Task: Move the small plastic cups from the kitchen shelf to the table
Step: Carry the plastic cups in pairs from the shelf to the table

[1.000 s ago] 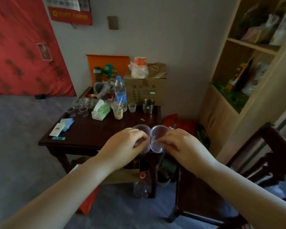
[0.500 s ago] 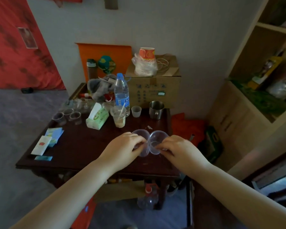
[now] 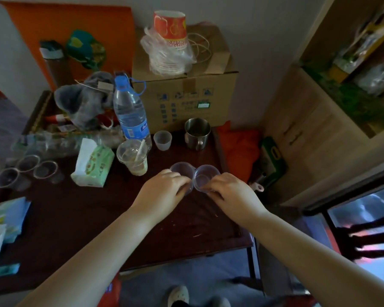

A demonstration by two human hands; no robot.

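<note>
Two small clear plastic cups are held side by side over the dark wooden table (image 3: 80, 222), rims touching. My left hand (image 3: 162, 193) grips the left cup (image 3: 182, 170). My right hand (image 3: 228, 193) grips the right cup (image 3: 206, 176). Whether the cups rest on the tabletop or hover just above it I cannot tell. Three more small clear cups (image 3: 29, 171) stand in a cluster at the table's left side. The shelf unit (image 3: 333, 103) stands at the right.
A water bottle (image 3: 130, 114), a cup with a spoon (image 3: 134, 156), a tissue pack (image 3: 93, 167), a small white cup (image 3: 162, 140) and a steel mug (image 3: 196, 134) stand behind my hands. A cardboard box (image 3: 184, 94) is at the back. Packets (image 3: 2, 227) lie at left.
I have stepped closer to the table, and both hands have carried the two cups forward and down over the tabletop.
</note>
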